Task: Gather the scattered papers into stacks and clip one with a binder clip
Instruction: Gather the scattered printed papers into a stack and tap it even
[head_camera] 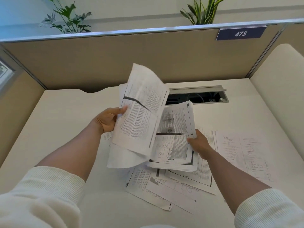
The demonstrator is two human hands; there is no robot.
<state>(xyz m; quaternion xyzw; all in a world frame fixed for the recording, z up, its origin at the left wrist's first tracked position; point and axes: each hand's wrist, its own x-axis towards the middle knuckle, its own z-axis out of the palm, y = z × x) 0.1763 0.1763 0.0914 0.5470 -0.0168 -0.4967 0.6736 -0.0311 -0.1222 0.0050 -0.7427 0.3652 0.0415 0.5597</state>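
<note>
Your left hand (pixel 107 120) pinches a floppy bundle of sheets (pixel 141 111) mid-air; your right hand (pixel 198 143) grips the stack (pixel 176 137) over the worktop (pixel 65 112). Paper's light and slippery, so hold it by the edges. No clip visible.

An office cubicle: tan fabric partitions (pixel 98 63) with a numbered plate (pixel 241 34) enclose a white surface (pixel 65 116) with a cable hatch (pixel 197 96).

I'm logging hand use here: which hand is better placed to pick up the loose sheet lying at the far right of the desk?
Probably the right hand: it grips the stack right beside that sheet, while the left hand holds raised pages across the desk.
</note>
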